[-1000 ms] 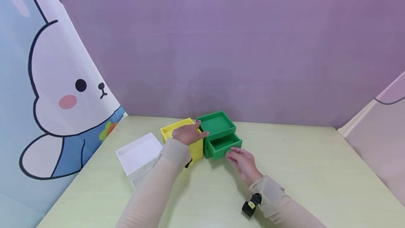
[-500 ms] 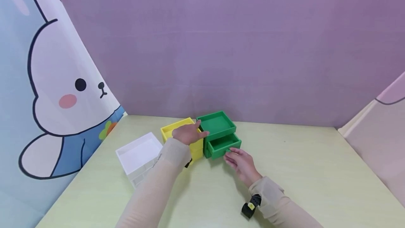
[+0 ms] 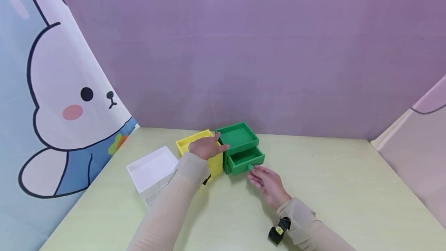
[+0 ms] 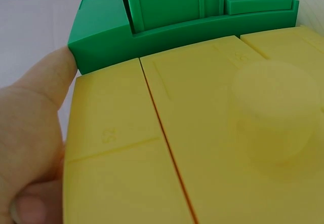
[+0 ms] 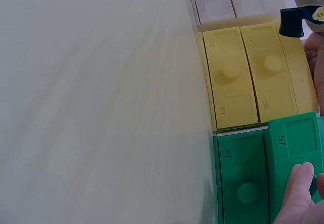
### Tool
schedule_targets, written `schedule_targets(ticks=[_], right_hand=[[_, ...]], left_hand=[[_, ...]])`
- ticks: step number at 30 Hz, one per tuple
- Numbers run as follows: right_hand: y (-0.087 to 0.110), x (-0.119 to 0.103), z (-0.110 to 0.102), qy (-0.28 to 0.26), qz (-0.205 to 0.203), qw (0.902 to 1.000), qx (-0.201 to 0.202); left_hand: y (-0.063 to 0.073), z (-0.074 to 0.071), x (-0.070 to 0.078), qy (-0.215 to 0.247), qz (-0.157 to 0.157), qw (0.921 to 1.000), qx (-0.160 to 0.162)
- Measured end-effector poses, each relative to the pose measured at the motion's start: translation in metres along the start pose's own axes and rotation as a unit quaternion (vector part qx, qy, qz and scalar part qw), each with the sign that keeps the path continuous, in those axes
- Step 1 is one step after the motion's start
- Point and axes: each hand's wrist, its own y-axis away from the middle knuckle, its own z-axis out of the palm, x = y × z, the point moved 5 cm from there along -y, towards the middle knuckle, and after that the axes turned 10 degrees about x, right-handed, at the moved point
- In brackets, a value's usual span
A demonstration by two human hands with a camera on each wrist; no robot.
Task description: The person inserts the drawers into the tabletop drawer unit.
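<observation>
The green drawer unit [image 3: 240, 136] stands against the back, its upper drawer [image 3: 245, 160] pulled partly out. My right hand [image 3: 268, 185] is at that drawer's front, finger and thumb on either side of its round knob [image 5: 314, 184]. The knob's tip shows past the fingertips in the head view. My left hand [image 3: 207, 147] lies over the yellow drawer unit [image 3: 216, 165], thumb stretched to the side of the green unit, as the left wrist view shows. Its other fingers are partly hidden behind the yellow unit. The yellow drawers are closed.
A white drawer unit [image 3: 153, 169] stands left of the yellow one, partly covered by my left forearm. All three units have shallow open trays on top. A purple backdrop [image 3: 278, 57] rises behind the pale table [image 3: 348, 189].
The green drawer has slid in very slightly. My right hand has shifted a little down, so more of the knob shows. My left hand stays in place.
</observation>
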Motion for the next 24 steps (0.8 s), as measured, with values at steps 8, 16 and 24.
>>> schedule_targets(ticks=[8, 16, 24], right_hand=[[0.000, -0.001, 0.001, -0.006, 0.000, 1.0000, -0.005], [-0.007, -0.004, 0.004, -0.004, -0.004, 0.9999, -0.016], [-0.017, -0.005, 0.005, -0.019, -0.002, 0.9997, -0.014]], left_hand=[[-0.002, 0.002, 0.000, -0.001, 0.000, 1.0000, -0.002], [-0.004, 0.000, 0.002, -0.003, -0.004, 1.0000, -0.001], [-0.007, 0.000, 0.005, -0.005, -0.008, 1.0000, 0.001]])
